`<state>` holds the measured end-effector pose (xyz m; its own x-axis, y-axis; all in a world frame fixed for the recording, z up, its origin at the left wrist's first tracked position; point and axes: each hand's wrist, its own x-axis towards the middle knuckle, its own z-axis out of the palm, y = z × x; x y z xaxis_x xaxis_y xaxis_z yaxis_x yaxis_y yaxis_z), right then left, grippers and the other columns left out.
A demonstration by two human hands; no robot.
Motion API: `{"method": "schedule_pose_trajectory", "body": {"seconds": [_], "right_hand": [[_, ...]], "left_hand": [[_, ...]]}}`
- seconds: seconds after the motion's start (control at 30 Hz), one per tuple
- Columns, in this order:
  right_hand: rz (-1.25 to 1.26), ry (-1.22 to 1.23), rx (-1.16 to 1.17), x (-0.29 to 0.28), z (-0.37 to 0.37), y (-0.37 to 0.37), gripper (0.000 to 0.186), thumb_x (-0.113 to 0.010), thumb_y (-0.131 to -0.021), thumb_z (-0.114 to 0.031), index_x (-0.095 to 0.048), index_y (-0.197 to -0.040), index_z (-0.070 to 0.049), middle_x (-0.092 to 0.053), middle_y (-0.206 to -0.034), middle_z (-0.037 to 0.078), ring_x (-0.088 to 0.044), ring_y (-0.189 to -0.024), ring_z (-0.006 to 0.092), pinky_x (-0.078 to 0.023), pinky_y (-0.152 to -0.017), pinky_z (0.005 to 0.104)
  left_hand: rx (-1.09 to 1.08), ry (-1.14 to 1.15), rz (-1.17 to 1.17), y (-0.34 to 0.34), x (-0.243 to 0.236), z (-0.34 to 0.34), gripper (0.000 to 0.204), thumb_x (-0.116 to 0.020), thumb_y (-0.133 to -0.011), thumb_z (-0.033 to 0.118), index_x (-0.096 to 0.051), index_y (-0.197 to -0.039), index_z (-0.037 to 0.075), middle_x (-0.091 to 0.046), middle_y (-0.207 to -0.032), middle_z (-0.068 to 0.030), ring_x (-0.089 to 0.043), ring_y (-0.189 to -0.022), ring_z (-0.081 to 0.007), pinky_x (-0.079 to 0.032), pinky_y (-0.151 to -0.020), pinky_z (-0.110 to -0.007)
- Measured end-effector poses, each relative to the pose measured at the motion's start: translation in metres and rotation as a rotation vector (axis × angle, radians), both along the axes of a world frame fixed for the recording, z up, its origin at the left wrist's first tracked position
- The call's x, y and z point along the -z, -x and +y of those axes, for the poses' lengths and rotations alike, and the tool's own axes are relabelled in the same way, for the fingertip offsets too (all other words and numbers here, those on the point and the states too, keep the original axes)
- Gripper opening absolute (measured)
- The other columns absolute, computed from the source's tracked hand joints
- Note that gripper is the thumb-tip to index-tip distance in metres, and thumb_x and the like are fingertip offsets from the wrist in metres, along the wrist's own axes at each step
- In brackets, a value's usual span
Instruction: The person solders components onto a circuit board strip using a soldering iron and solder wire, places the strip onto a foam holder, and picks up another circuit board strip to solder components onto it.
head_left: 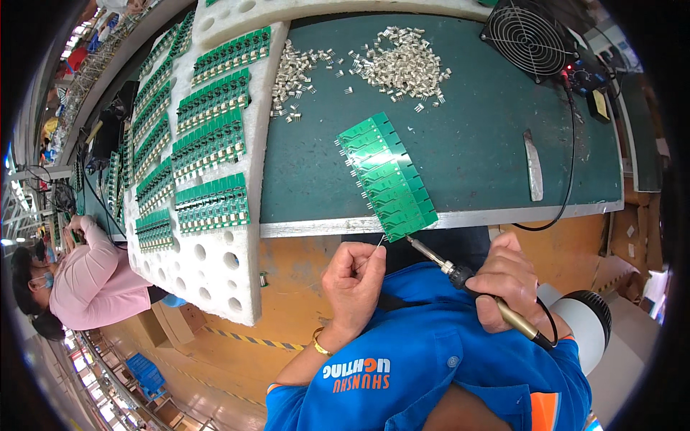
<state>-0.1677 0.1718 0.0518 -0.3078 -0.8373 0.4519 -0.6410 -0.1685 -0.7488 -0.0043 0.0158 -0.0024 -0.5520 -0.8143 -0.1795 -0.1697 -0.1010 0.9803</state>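
My right hand (507, 281) is closed around a soldering iron (460, 274), whose tip meets the near right end of a green circuit board panel (384, 176). That panel lies underside up on the table, its near end jutting over the metal front edge, with small pins showing along its left side. Pinched in my left hand (354, 276) is a thin strand of solder wire (380, 241), its end close to the panel's near left corner.
White foam trays (248, 273) with rows of green boards stand on the left. Loose small connectors (402, 65) are heaped at the back of the green table (474, 158). A fan (530, 39) and a cable sit back right; a metal strip (533, 165) lies right. A co-worker (90, 269) sits far left.
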Motion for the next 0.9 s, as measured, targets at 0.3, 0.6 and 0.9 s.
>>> {"method": "schedule_pose_trajectory", "body": {"seconds": [0.3,0.6,0.9], "right_hand": [[-0.131,0.011,0.03,0.005,-0.009,0.009,0.014,-0.069,-0.077,-0.009,-0.063,-0.089,-0.004,-0.062,-0.068,0.006,-0.054,-0.054,0.0206,-0.037,-0.061,0.036],[-0.24,-0.17,-0.08,-0.011,-0.023,0.04,0.015,-0.069,-0.068,-0.003,-0.065,-0.082,-0.004,-0.062,-0.071,0.004,-0.053,-0.062,0.0199,-0.04,-0.07,0.0347],[-0.284,-0.249,-0.143,-0.016,-0.033,0.053,0.014,-0.071,-0.068,-0.002,-0.067,-0.082,-0.005,-0.063,-0.071,0.003,-0.054,-0.065,0.0181,-0.041,-0.071,0.0331]], "left_hand": [[-0.013,-0.075,0.013,0.002,0.0,0.0,0.005,-0.07,-0.088,0.003,-0.068,-0.092,0.0,-0.037,-0.057,0.0109,-0.03,-0.054,0.0008,-0.025,-0.048,-0.019],[0.003,-0.229,0.035,0.004,0.006,-0.001,0.01,-0.069,-0.091,0.009,-0.069,-0.096,0.0,-0.046,-0.063,0.0109,-0.034,-0.056,0.0018,-0.025,-0.05,-0.018],[-0.008,-0.402,0.132,0.008,0.012,0.001,0.011,-0.068,-0.092,0.011,-0.069,-0.092,0.0,-0.046,-0.061,0.0117,-0.033,-0.055,0.003,-0.024,-0.048,-0.018]]}}
